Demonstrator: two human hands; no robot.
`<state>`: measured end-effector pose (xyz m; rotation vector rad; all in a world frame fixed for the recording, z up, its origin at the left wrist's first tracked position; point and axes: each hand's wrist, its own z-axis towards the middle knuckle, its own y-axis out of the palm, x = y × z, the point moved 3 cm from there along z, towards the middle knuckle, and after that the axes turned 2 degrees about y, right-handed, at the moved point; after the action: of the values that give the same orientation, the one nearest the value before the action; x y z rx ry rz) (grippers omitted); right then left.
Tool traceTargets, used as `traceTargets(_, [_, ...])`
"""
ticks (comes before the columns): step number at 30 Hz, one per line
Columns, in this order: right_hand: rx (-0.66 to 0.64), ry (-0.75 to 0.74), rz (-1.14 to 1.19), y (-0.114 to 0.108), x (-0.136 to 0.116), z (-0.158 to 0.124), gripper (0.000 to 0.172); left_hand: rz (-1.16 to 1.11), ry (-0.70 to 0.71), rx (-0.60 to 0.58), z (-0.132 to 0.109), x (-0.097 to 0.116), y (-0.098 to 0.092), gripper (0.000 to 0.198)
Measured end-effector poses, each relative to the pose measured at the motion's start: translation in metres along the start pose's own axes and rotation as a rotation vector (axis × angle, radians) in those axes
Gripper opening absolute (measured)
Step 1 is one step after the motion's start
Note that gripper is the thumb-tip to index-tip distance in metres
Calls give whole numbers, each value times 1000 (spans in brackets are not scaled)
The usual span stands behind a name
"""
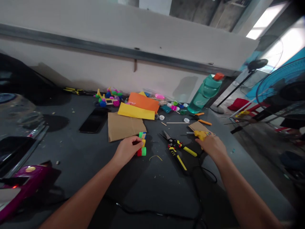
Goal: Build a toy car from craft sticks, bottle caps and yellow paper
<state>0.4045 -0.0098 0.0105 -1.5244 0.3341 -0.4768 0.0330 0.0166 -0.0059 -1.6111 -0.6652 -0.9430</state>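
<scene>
My left hand (128, 149) is closed on a small colourful assembly (143, 151), with green, red, yellow and blue parts that look like bottle caps. At the right, my right hand (212, 147) is wrapped round a yellow hot glue gun (200, 135), its nozzle pointing left over a small cardboard piece (195, 126). Between the hands lie yellow-and-black snips (175, 146), blades apart. A thin yellow strand (156, 156) rests near the assembly. Beyond my left hand is a larger cardboard sheet (124, 127), partly under yellow paper (135, 111).
A teal bottle (204, 94) stands at the back right by orange-handled pliers (204, 122). A black phone (94, 120) lies left of the cardboard. Small colourful toys (108, 97) line the wall. A black cable (152, 212) crosses the front; a fan (283, 89) is at right.
</scene>
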Motion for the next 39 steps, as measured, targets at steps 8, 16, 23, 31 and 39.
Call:
traceTargets(8, [115, 135, 150, -45, 21, -14, 40, -50, -70, -42, 0, 0, 0, 26])
traceTargets(16, [-165, -461, 1093, -67, -66, -98, 24, -157, -106, -55, 3, -5, 2, 21])
traceTargets(23, [3, -888, 823, -41, -133, -124, 14, -249, -76, -99, 3, -8, 3, 20])
traceTargets(31, [58, -933, 723, -22, -143, -120, 10, -198, -35, -89, 3, -10, 2, 22])
traceTargets(39, [42, -943, 667, -19, -146, -118, 14, -245, -45, -95, 4, -12, 4, 23])
